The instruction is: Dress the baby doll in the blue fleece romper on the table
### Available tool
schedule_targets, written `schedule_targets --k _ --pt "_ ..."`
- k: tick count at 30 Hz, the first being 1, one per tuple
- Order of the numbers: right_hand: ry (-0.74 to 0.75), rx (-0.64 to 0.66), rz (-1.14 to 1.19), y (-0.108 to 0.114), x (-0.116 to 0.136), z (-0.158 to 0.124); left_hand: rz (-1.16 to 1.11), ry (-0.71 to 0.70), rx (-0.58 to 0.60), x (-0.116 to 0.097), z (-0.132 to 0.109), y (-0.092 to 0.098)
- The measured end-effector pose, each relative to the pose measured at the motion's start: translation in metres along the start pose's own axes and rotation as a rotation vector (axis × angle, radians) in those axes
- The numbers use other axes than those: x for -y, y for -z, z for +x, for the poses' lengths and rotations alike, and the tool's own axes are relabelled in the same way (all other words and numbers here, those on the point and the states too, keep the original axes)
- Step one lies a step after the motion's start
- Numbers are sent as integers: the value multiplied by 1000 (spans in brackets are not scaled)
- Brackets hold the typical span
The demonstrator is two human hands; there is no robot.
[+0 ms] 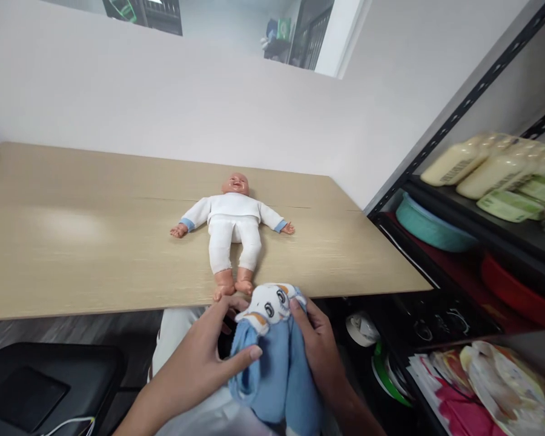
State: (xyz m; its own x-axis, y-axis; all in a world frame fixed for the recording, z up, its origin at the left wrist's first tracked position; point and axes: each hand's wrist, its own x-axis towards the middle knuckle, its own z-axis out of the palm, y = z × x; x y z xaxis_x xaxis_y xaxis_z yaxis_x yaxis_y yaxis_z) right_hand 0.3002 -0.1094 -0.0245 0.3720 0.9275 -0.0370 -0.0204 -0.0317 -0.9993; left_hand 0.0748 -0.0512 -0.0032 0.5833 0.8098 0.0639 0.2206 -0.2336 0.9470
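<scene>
A baby doll [234, 233] lies on its back on the table, arms spread, feet toward me, dressed in a white top with blue cuffs and white leggings. Below its feet, over my lap, is a pair of blue baby pants [272, 369] with a white cartoon animal face [269, 303] at the upper end. My left hand [209, 345] grips the left side of the pants, thumb in front and other fingers partly hidden behind. On the right, my right hand [315, 336] pinches the upper edge beside the cartoon face, thumb on top.
The wooden table [95, 254] meets a white wall with a window [236, 30]. At right, a black shelf holds bottles [463, 160], a teal basin [431, 224] and a red basin [522, 290]. A black chair [86, 369] stands at lower left; tape rolls [361, 329] lie beneath the table's right side.
</scene>
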Motion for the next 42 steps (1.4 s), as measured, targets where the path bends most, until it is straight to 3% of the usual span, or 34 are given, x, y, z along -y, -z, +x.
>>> schedule_targets --k 5,11,16,18,22,26,33,39,42 --pt "116 76 -93 -16 -1 -20 -44 -3 133 -9 9 11" --pt "452 220 -135 -3 6 -9 88 -44 144 -13 19 34" --pt "449 685 -329 3 43 16 69 -264 286 -23 31 57" --pt "408 775 -412 1 53 24 53 -321 311 -28 33 63" --pt "454 757 -518 0 55 31 138 -230 295 -27 30 72" --pt "562 680 -422 5 54 34 217 -177 309 -17 25 75" --pt "845 713 -374 -1 78 40 170 -386 280 -28 30 77" --pt "1183 609 -682 -3 85 24 324 -582 149 -41 13 84" --pt "1088 678 -640 -5 74 16 430 -604 139 -43 1 82"
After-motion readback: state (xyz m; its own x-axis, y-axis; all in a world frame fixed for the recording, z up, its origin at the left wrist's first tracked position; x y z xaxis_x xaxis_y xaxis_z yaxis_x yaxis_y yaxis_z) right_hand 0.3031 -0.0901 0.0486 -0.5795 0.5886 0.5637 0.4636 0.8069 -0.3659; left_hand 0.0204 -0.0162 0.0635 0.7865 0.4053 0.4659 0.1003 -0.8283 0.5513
